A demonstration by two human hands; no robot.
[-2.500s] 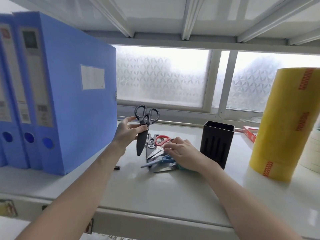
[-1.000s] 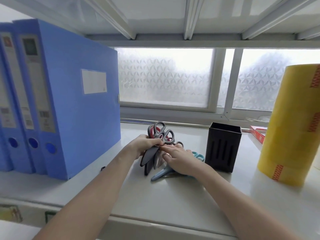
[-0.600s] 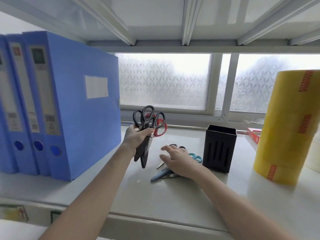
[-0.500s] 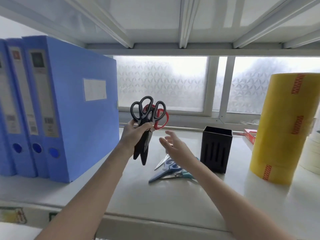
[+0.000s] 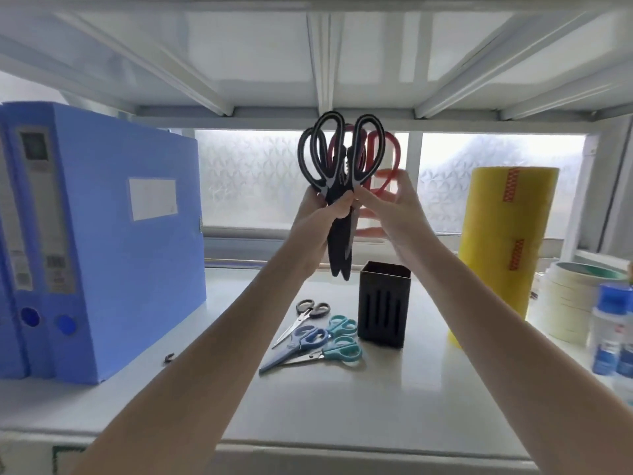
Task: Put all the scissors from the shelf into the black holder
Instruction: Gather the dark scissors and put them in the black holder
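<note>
My left hand (image 5: 317, 214) grips a bunch of black-handled and red-handled scissors (image 5: 337, 173), held upright with the blades pointing down, high above the shelf. My right hand (image 5: 394, 207) touches the bunch from the right, thumb and fingers at the red handles. The black holder (image 5: 383, 305) stands on the shelf just below and right of the blade tips. Three more scissors lie flat left of the holder: a small black-handled pair (image 5: 310, 311), a blue pair (image 5: 299, 342) and a teal pair (image 5: 337, 344).
Blue binders (image 5: 99, 241) stand at the left. A tall yellow tape roll (image 5: 507, 241), white tape rolls (image 5: 568, 299) and small blue-capped bottles (image 5: 613, 334) crowd the right. The upper shelf's underside (image 5: 322, 56) is close above the handles. A frosted window is behind.
My left hand has raised the bunch of scissors higher and to the right, over the holder. My right hand left the scissors on the shelf and came up to the bunch.
</note>
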